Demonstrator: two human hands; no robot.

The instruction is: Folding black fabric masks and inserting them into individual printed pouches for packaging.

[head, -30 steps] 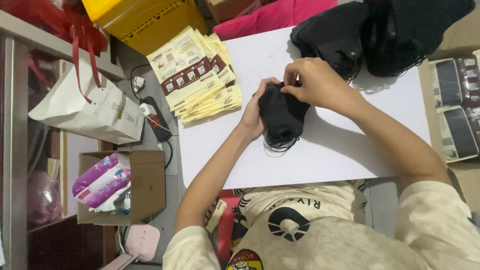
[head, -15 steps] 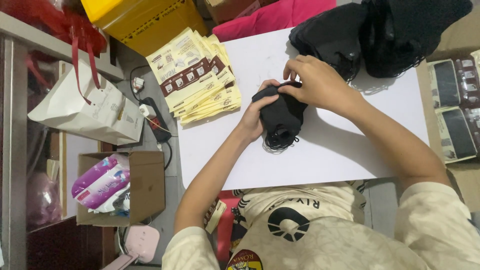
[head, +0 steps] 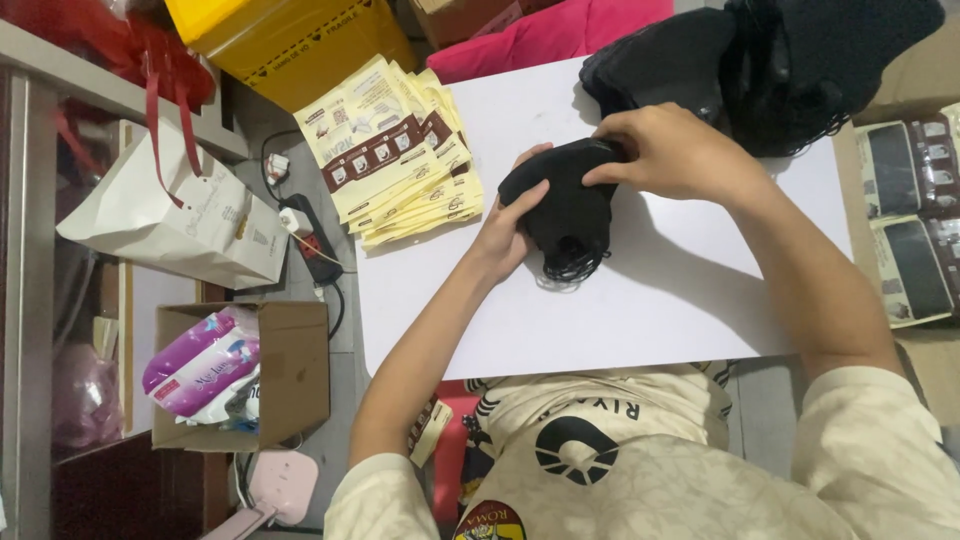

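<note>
I see a white table (head: 650,320) filling most of the view, with a big heap of black masks (head: 800,70) at its far right corner and a fanned stack of yellow-and-brown packets (head: 400,160) at its far left edge. Near the table's middle sits a small stack of black masks (head: 565,205), ear loops trailing toward me, held between both hands. My left hand (head: 505,235) cups its left side, fingers pressed together along the fabric. My right hand (head: 670,150) pinches the far edge, fingers curled over it. To do this well, I judge the edges should be squared and the loops tucked in, with a light grip so the stack doesn't splay.
</note>
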